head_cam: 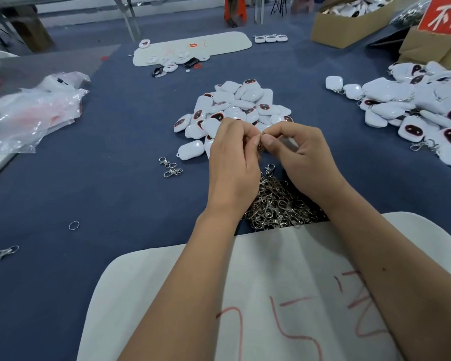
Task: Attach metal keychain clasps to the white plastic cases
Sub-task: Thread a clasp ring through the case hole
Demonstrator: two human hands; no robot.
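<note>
1. Head view, the step: I judge I am opening or working a metal clasp [260,142] ready for a case. My left hand [233,155] and right hand [292,152] meet fingertip to fingertip above the blue table [110,183], and both pinch the clasp between thumb and forefinger, fingers curled tight. Whether a case is already on its ring I cannot tell; my fingers hide it.
2. Where the work lies: the heap of loose clasps [279,204] sits just under my wrists, the pile of bare white cases [235,108] just beyond my hands, and the cases that look finished [414,105] well off to my right.
3. Next move, as I judge it: the ring must be spread and threaded through a case's small loop, which calls for a firm pinch and a fine twist.
4. Pose: both forearms reach forward over the white mat [284,282], wrists angled inward, backs of the hands up.
</note>
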